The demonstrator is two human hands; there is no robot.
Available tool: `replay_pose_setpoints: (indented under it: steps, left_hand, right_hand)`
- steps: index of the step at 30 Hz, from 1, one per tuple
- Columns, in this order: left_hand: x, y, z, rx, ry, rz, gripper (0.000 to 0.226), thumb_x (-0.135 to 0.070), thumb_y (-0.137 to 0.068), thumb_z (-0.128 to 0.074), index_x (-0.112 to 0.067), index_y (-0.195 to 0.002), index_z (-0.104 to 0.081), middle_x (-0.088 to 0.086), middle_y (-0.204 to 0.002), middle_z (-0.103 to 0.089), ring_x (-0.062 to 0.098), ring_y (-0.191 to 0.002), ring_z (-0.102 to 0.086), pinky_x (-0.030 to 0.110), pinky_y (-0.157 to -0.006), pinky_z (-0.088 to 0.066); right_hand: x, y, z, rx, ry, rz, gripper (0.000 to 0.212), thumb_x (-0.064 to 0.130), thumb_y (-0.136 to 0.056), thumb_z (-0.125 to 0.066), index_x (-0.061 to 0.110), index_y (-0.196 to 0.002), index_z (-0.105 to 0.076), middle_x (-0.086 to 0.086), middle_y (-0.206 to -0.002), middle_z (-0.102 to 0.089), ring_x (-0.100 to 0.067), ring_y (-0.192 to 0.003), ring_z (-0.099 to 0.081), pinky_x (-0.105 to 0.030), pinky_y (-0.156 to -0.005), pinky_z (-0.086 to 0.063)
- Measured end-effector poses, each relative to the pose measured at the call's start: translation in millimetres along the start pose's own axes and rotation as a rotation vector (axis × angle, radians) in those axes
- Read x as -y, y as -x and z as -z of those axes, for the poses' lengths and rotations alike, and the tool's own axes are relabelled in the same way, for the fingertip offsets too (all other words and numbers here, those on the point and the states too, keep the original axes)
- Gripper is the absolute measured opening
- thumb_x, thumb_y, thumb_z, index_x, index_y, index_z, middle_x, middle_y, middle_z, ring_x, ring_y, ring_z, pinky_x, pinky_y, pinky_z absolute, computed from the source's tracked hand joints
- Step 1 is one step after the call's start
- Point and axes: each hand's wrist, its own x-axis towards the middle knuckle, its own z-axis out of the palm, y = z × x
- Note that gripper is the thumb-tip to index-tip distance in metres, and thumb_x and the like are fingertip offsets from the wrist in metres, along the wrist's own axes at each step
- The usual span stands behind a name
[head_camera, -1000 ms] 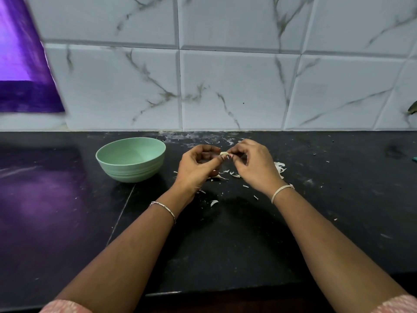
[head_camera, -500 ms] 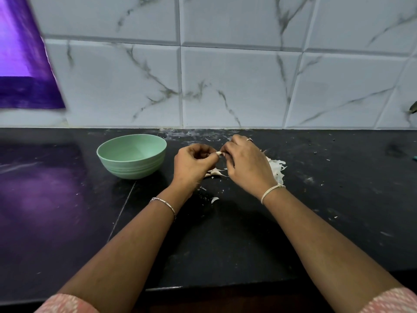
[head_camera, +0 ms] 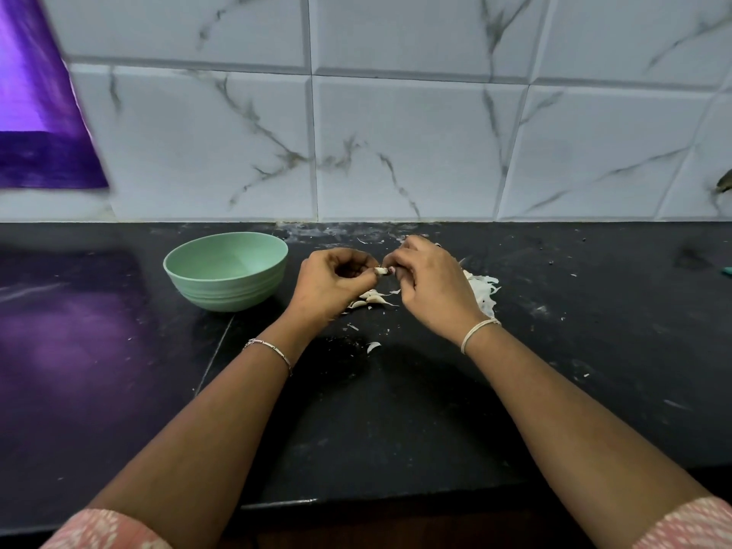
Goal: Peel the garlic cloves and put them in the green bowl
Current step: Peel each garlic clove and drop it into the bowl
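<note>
A small pale garlic clove (head_camera: 381,270) is pinched between my left hand (head_camera: 330,285) and my right hand (head_camera: 429,285), just above the black counter. Both hands have curled fingers that meet at the clove. Below them lie several garlic cloves (head_camera: 370,299) on the counter. The green bowl (head_camera: 225,271) stands to the left of my left hand, and its inside looks bare. A heap of white garlic skins (head_camera: 484,292) lies behind my right hand, partly hidden by it.
The black counter (head_camera: 396,410) runs to a white marbled tile wall (head_camera: 396,144) at the back. Skin flakes (head_camera: 373,346) are scattered near my wrists. A purple surface (head_camera: 43,124) sits at the far left, and the counter's front edge lies near my elbows.
Both hands have drifted slightly toward the wall, still working the clove between them. The loose cloves under my hands have come into view. The bowl has not moved.
</note>
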Motion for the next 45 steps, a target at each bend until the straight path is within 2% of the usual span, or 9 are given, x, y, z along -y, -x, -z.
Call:
replay_pose_setpoints:
  steps: [4,7,12,18,20,23,30,39,45]
  left_hand:
    - [-1,1,2,0.083,0.104,0.043,0.012,0.000,-0.083,-0.071,-0.012,-0.081,-0.072,0.005,-0.067,-0.065,0.014,-0.063,-0.057,0.023,-0.064,-0.049]
    - [0,0,3,0.114,0.142,0.057,0.012,-0.003,-0.088,-0.067,-0.013,-0.091,-0.071,0.006,-0.075,-0.069,0.017,-0.069,-0.060,0.024,-0.068,-0.054]
    - [6,-4,1,0.097,0.134,0.055,0.021,-0.005,-0.090,-0.066,-0.016,-0.108,-0.068,0.011,-0.081,-0.070,0.021,-0.070,-0.063,0.036,-0.075,-0.056]
    - [6,-5,-3,0.021,0.096,0.087,0.010,-0.015,-0.083,-0.076,-0.016,-0.093,-0.075,0.008,-0.083,-0.073,0.014,-0.074,-0.065,0.042,-0.083,-0.058]
    - [7,-5,-1,0.048,0.067,0.075,0.016,-0.022,-0.078,-0.081,-0.019,-0.092,-0.075,0.006,-0.084,-0.074,0.013,-0.076,-0.065,0.040,-0.084,-0.058]
    - [9,-6,0,0.056,0.042,0.060,0.017,-0.016,-0.076,-0.082,-0.021,-0.089,-0.073,0.006,-0.081,-0.072,0.015,-0.073,-0.064,0.039,-0.081,-0.056]
    - [7,-5,-1,0.073,-0.127,0.004,0.015,-0.012,-0.082,-0.076,-0.013,-0.097,-0.073,0.002,-0.077,-0.070,0.016,-0.067,-0.064,0.031,-0.075,-0.056]
    - [6,-5,-3,0.083,-0.173,0.025,0.013,-0.009,-0.087,-0.070,-0.011,-0.101,-0.072,-0.004,-0.073,-0.066,0.009,-0.061,-0.060,0.016,-0.061,-0.053]
    - [8,-5,-2,0.113,-0.107,0.060,0.014,-0.006,-0.091,-0.066,-0.017,-0.097,-0.072,-0.004,-0.072,-0.067,0.007,-0.061,-0.060,0.013,-0.059,-0.049]
  right_hand:
    - [-8,-1,-2,0.041,-0.194,-0.091,0.017,0.002,-0.088,-0.061,0.012,-0.096,-0.073,-0.002,-0.090,-0.059,-0.014,-0.083,-0.053,-0.021,-0.074,-0.036]
    - [-10,-3,-2,0.017,-0.251,-0.128,0.015,0.005,-0.087,-0.064,0.014,-0.094,-0.073,0.000,-0.088,-0.061,-0.014,-0.082,-0.054,-0.024,-0.074,-0.042]
    - [-6,-1,-3,-0.052,-0.218,-0.122,0.009,0.016,-0.082,-0.067,0.019,-0.088,-0.073,0.004,-0.084,-0.061,-0.013,-0.079,-0.059,-0.033,-0.076,-0.051]
    - [-4,1,-1,-0.038,-0.046,-0.092,0.012,0.021,-0.085,-0.065,0.020,-0.094,-0.073,0.004,-0.091,-0.061,-0.016,-0.086,-0.059,-0.030,-0.076,-0.048]
    - [-3,2,0,-0.025,-0.016,-0.051,0.012,0.020,-0.086,-0.065,0.020,-0.096,-0.073,0.003,-0.094,-0.062,-0.018,-0.088,-0.059,-0.031,-0.074,-0.047]
    - [-3,2,1,-0.004,0.046,0.027,0.013,0.020,-0.087,-0.065,0.020,-0.098,-0.072,0.002,-0.096,-0.063,-0.021,-0.091,-0.060,-0.037,-0.077,-0.049]
    - [-6,2,-2,0.004,0.139,0.062,0.012,0.021,-0.087,-0.063,0.022,-0.096,-0.071,0.004,-0.097,-0.064,-0.021,-0.095,-0.059,-0.038,-0.080,-0.046]
    - [-7,0,-1,-0.049,0.213,0.005,0.014,0.026,-0.088,-0.060,0.024,-0.096,-0.072,0.004,-0.097,-0.065,-0.020,-0.093,-0.060,-0.036,-0.082,-0.044]
    - [-19,-1,9,-0.082,0.230,-0.107,0.016,0.027,-0.092,-0.058,0.025,-0.100,-0.071,0.003,-0.101,-0.064,-0.020,-0.095,-0.059,-0.036,-0.084,-0.043]
